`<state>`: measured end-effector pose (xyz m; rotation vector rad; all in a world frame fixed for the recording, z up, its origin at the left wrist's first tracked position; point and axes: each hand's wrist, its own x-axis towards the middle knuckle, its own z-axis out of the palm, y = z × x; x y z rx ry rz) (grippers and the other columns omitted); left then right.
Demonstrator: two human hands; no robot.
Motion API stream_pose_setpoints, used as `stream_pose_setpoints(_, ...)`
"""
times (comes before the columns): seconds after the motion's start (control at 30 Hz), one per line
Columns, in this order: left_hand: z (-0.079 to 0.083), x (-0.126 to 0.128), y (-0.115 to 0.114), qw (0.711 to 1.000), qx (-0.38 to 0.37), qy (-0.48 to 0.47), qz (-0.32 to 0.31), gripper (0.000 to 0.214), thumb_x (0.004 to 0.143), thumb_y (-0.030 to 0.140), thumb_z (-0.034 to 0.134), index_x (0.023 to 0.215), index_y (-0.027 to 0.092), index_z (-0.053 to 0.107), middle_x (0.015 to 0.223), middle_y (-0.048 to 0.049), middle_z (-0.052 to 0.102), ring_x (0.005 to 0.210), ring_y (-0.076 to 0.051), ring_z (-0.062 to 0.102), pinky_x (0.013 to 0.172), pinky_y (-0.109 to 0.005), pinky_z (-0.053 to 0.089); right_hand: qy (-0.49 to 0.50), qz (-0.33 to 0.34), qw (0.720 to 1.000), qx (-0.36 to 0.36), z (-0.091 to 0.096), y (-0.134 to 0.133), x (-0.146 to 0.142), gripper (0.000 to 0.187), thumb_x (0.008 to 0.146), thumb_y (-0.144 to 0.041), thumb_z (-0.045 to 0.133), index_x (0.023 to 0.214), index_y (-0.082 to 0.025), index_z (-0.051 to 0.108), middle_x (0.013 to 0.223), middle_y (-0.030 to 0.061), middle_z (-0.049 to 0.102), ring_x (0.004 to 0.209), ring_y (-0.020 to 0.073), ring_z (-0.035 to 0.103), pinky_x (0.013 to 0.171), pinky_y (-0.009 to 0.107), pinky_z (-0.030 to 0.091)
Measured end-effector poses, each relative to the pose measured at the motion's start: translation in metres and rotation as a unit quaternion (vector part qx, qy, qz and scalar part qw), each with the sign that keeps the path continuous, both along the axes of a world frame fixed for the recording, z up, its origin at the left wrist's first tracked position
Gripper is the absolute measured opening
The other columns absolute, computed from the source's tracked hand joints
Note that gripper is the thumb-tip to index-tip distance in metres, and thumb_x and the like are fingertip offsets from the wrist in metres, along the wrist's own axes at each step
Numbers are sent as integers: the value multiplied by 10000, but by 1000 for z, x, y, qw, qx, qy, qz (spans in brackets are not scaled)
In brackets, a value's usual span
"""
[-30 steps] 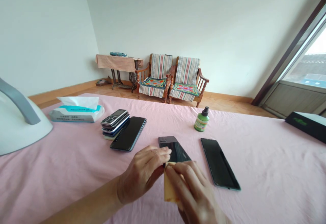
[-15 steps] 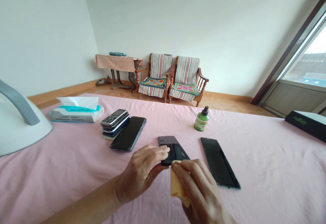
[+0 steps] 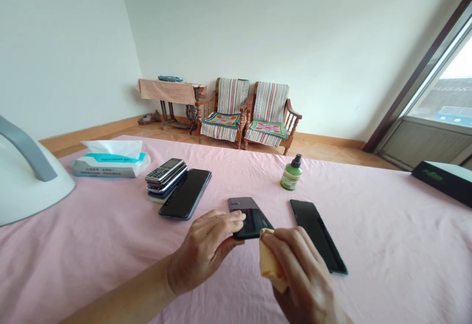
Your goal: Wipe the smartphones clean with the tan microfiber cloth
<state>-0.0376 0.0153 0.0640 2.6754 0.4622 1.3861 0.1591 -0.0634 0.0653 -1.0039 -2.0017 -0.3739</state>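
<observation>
A dark, glossy smartphone (image 3: 252, 220) is back side up in front of me, its camera end pointing away. My left hand (image 3: 208, 243) grips its left edge, with fingers on top and the thumb underneath. Pinched in my right hand (image 3: 300, 267) is a folded yellow cloth (image 3: 270, 260), which is at the phone's near right corner; whether it touches cannot be made out. Right of that hand lies another smartphone (image 3: 317, 233), screen up and partly covered by the fingers.
A green spray bottle (image 3: 291, 174) stands beyond the phones. On the left are a black smartphone (image 3: 188, 193), stacked phones (image 3: 165, 175), a tissue pack (image 3: 110, 164) and a white appliance (image 3: 33, 181). A black box (image 3: 442, 179) sits far right on the pink cloth (image 3: 398, 245).
My right hand has moved a little to the right with the yellow cloth, along the near edge of the phone. My left hand and the phone have stayed in place.
</observation>
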Motion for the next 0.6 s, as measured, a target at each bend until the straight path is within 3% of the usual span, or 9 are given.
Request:
stream_pose_setpoints(0.17,-2,-2,1,1000,-12,-5,3,141,951,175,538,1075,135,591,1030,-134,706,1025,-232,661,877,-361,548,-30,23,999,10,1,-1,-1,301,849,-49,427,1115,-89,565,902,128,604,763,202,543,659,315,517)
stream_pose_setpoints(0.37,-4,-6,2,1000,-24,-4,4,157,949,189,546,1093,145,589,1059,-130,698,1037,-232,655,889,-365,544,-7,10,1000,1,0,-2,3,366,819,-24,459,1173,-72,538,977,156,592,844,230,540,721,356,512)
stream_pose_setpoints(0.6,2,-4,-3,998,23,60,-7,154,960,176,517,1093,125,575,1054,-141,707,1044,-234,658,900,-366,542,-15,45,999,12,8,-2,-7,324,841,-48,458,1145,-94,561,902,126,612,761,198,560,664,315,523)
